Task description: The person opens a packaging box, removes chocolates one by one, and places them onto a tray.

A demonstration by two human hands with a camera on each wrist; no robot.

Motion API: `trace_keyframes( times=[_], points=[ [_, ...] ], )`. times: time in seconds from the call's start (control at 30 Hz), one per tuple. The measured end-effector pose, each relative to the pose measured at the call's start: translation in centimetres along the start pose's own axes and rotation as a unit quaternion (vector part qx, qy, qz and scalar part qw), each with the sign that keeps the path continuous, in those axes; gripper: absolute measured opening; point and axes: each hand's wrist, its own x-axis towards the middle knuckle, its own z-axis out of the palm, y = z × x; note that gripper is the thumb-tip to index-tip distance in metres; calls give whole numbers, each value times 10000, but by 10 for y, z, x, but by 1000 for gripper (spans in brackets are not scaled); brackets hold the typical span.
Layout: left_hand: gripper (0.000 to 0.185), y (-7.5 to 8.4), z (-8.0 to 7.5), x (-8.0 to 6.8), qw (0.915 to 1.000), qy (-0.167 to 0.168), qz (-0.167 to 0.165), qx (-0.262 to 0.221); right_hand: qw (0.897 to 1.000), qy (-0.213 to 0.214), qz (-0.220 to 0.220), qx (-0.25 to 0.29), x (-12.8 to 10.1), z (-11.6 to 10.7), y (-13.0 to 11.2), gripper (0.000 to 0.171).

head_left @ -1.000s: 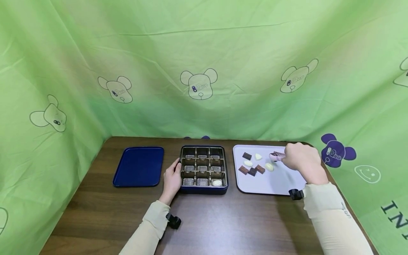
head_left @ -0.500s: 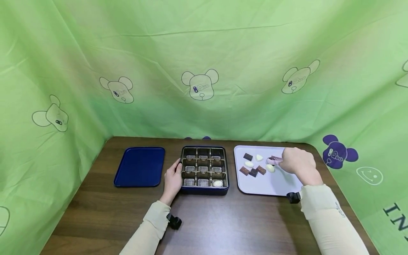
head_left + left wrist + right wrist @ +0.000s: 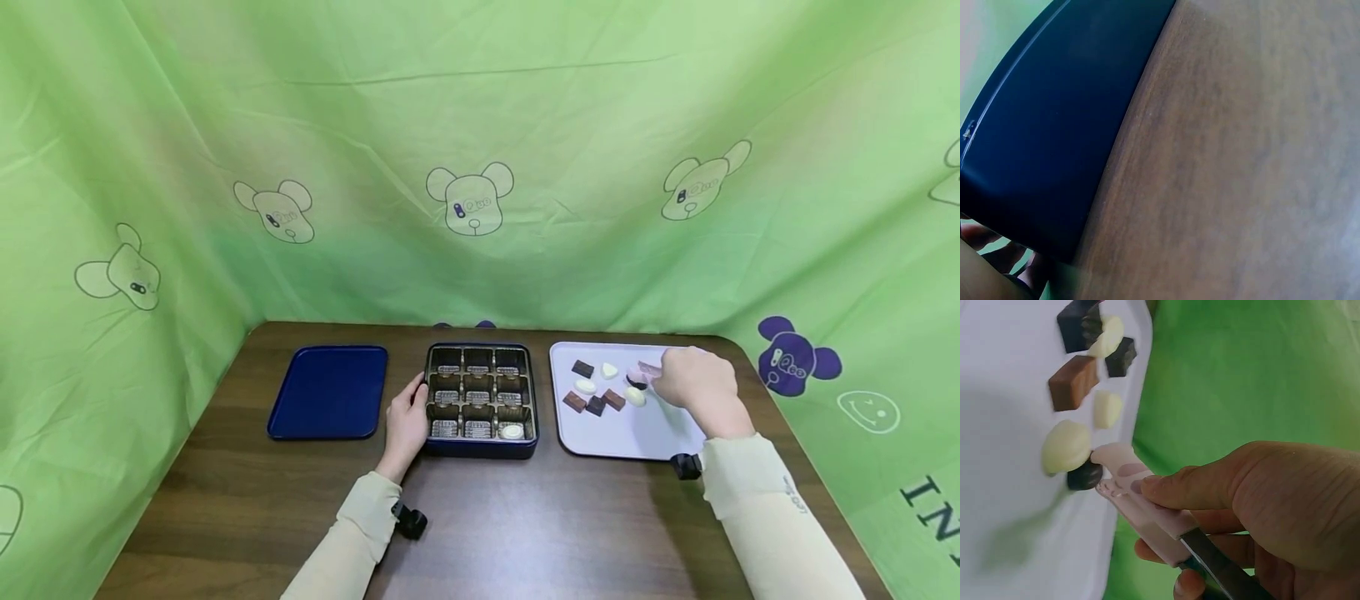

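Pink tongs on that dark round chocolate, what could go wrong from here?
1. The pink tongs touch the dark round chocolate only at their tips; it may slip out when lifted.
2. The white oval chocolate lies against it, so the tips could nudge or scrape that one.
3. The left hand only rests at the side of the compartment box, which might shift if bumped.

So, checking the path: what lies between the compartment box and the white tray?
Only bare wooden table separates the compartment box from the white tray, seen in the head view.
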Motion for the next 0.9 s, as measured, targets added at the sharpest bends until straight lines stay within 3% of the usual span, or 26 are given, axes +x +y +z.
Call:
trace_keyframes(
  times=[0.43, 0.57, 0.7, 0.9],
  points=[
    [38, 0, 0, 0, 10000, 8, -5, 16, 9913, 1021, -795, -251, -30, -41, -64, 19],
    [38, 0, 0, -1, 10000, 3, 8, 6, 9897, 958, -1049, -185, -36, -48, -82, 16],
    [38, 0, 0, -2, 10000, 4, 26, -7, 9878, 770, -1349, -64, -40, -51, -98, 25],
    [38, -1, 0, -1, 10000, 16, 15, 18, 9803, 488, -1916, 16, -42, -43, -119, 15]
  ],
)
